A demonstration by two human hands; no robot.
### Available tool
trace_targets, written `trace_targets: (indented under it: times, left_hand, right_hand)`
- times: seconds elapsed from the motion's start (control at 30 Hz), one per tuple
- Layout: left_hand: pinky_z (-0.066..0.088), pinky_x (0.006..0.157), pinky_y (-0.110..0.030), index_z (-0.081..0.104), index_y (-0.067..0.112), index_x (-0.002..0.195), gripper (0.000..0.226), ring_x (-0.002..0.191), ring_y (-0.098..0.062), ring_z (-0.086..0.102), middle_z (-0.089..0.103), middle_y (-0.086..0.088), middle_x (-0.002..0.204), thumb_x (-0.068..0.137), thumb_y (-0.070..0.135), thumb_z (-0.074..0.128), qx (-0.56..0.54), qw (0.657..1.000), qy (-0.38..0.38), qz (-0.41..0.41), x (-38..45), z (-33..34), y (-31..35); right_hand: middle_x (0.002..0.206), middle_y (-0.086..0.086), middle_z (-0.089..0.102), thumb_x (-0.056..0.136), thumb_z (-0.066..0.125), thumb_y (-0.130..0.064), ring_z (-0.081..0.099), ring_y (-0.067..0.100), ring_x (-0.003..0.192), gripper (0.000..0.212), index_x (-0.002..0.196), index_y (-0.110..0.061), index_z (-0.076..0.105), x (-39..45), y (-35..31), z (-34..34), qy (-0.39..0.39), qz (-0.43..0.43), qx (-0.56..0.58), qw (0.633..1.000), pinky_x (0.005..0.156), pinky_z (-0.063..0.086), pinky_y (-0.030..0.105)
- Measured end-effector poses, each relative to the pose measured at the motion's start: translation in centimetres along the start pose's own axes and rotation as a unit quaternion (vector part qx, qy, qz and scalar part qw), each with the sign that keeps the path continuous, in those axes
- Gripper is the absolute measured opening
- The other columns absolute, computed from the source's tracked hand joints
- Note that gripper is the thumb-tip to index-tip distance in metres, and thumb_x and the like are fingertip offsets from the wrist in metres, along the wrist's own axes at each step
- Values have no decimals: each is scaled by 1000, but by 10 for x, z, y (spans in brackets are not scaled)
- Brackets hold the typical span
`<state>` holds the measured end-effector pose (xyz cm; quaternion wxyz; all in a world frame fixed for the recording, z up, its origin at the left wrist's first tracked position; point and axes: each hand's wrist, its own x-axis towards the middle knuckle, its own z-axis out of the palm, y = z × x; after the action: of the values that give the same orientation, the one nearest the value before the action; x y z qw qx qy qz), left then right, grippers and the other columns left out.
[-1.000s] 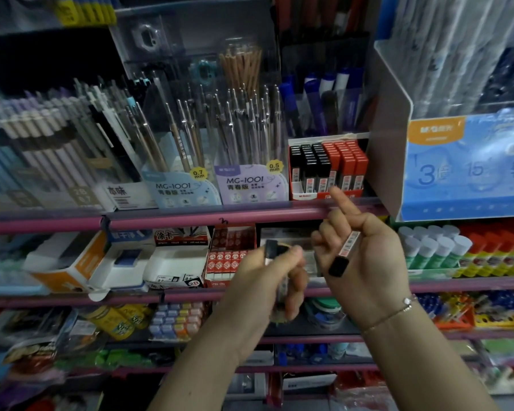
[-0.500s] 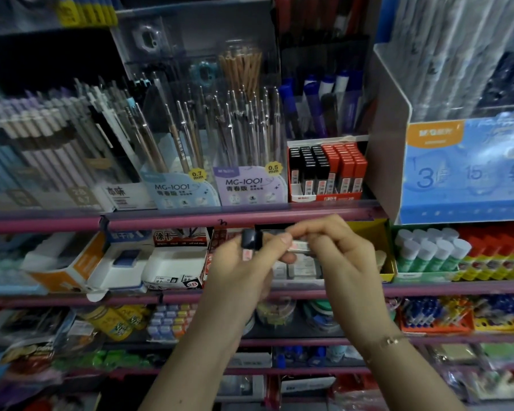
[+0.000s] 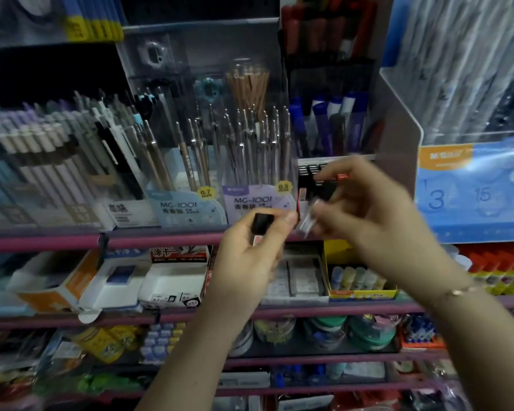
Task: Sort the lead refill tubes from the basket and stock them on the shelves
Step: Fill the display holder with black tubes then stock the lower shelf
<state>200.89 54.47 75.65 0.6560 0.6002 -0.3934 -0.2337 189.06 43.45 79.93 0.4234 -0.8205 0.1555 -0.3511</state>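
Note:
My left hand (image 3: 247,256) grips a lead refill tube with a black cap (image 3: 261,222) in front of the pink shelf rail. My right hand (image 3: 374,215) is raised beside it and pinches another refill tube (image 3: 307,222), blurred, its clear body pointing down-left toward the left hand. Behind the right hand's fingers stands the small display box of black and red refill tubes (image 3: 312,179) on the upper shelf, mostly hidden by the hand. No basket is in view.
Clear holders of mechanical pencils (image 3: 250,161) stand left of the refill box. A blue display box (image 3: 472,188) sits to its right. The pink shelf rail (image 3: 131,240) runs across; erasers and correction boxes (image 3: 172,280) fill the shelf below.
Both hands have risen from below the pink rail to the upper shelf. The right hand took a tube from the left hand's bunch and carried it up toward the refill box.

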Motion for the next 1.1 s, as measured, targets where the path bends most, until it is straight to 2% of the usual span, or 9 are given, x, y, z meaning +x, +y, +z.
trace_targets:
  times: [0.07,0.13,0.33,0.47,0.57,0.73,0.8,0.97,1.1]
  left_hand:
    - [28,40,-12,66,22,84,26,41,-3,32,38,11,52,82,47,57,4,1000,-7,1,2,-6,-4]
    - [27,41,-10,63,20,84,25,42,-3,31,36,12,53,88,44,57,23,999,-22,-12,4,-9,-8]
    - [26,40,-17,61,13,80,22,42,-9,27,35,3,53,89,34,58,-43,988,-110,-103,10,-9,-17]
    - [27,39,-17,63,12,80,19,40,-9,28,38,3,52,94,22,54,-64,983,-112,-128,13,-16,-22]
    - [27,38,-18,66,13,79,21,38,-8,28,40,3,52,94,21,53,-74,981,-101,-146,15,-22,-26]
    - [26,38,-17,68,14,77,21,37,-8,27,41,4,51,92,19,54,-96,977,-97,-162,16,-27,-28]
    - [25,38,-16,69,14,77,21,36,-8,26,41,3,52,92,18,55,-115,974,-101,-169,15,-28,-27]
    - [27,37,-17,68,14,82,21,34,-10,29,45,0,55,83,31,56,-140,969,-129,-159,15,-30,-21]
    - [29,38,-19,66,12,87,25,35,-10,31,44,0,55,84,35,57,-151,963,-150,-167,15,-30,-19]
  right_hand:
    - [71,2,65,86,65,-11,68,12,66,22,102,-22,55,23,-7,-15,51,-29,-58,997,65,57,38]
    - [74,0,67,87,64,-13,67,12,69,19,102,-22,56,45,-15,-25,61,-44,-111,991,70,55,36]
    - [88,-7,69,84,66,-12,64,7,85,17,93,-27,66,83,-25,-23,-64,-36,-256,964,86,51,29]
    - [85,-11,65,80,70,-13,61,2,81,21,93,-28,62,91,-24,-21,-91,-33,-299,949,78,49,20]
    - [81,-17,60,76,73,-15,60,4,79,25,85,-29,54,91,-20,-16,-92,-31,-320,942,76,48,22]
    - [81,-8,64,75,73,-13,61,10,79,23,77,-30,57,84,-11,-11,-72,-27,-324,943,74,48,22]
    - [79,-8,65,74,73,-13,61,7,76,23,76,-30,58,82,-11,-10,-60,-29,-327,943,70,48,17]
    - [72,-15,64,72,78,-16,60,-4,74,28,67,-35,58,78,-13,-13,-47,1,-287,957,65,43,1]
    - [72,-17,60,74,76,-15,55,-9,69,22,69,-30,61,73,-9,-12,-45,9,-294,955,63,42,1]
